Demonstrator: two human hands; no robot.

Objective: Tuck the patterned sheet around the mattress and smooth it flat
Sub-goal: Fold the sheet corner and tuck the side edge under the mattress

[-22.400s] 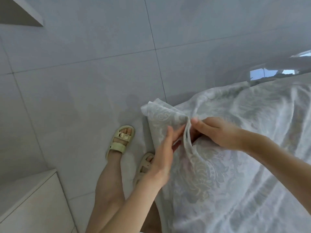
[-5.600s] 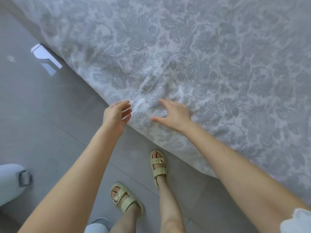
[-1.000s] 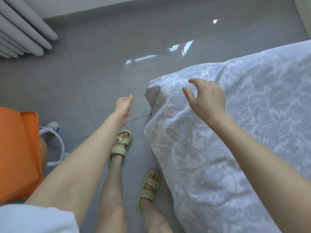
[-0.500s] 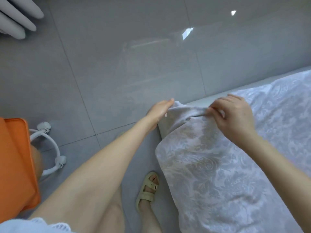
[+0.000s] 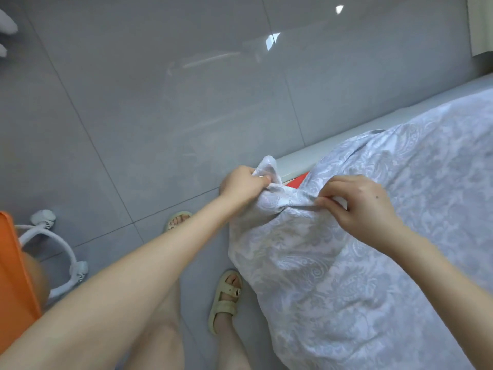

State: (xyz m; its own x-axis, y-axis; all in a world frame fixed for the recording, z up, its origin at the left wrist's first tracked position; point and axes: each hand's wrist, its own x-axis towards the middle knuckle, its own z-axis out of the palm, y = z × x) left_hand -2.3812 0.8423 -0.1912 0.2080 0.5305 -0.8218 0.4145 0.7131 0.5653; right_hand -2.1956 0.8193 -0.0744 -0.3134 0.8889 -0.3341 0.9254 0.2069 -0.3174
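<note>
The pale grey-white patterned sheet point(image 5: 346, 276) covers the bed at the right and hangs down its near side. At the bed's corner the cloth is bunched up. My left hand point(image 5: 244, 182) grips the sheet's loose corner tip, which sticks up above my fist. My right hand point(image 5: 357, 206) pinches a fold of the sheet just right of it. A strip of red mattress point(image 5: 297, 180) shows between my hands, under the lifted cloth. A pale grey bed frame edge point(image 5: 298, 158) runs beyond the corner.
Glossy grey floor tiles point(image 5: 160, 102) fill the upper left. My sandalled feet point(image 5: 225, 300) stand close beside the bed. An orange object point(image 5: 13, 276) and a white wheeled base point(image 5: 61, 252) sit at the left edge.
Both hands have closed tighter on the sheet corner and lifted it, uncovering a bit of red mattress. The view has shifted slightly closer to the corner.
</note>
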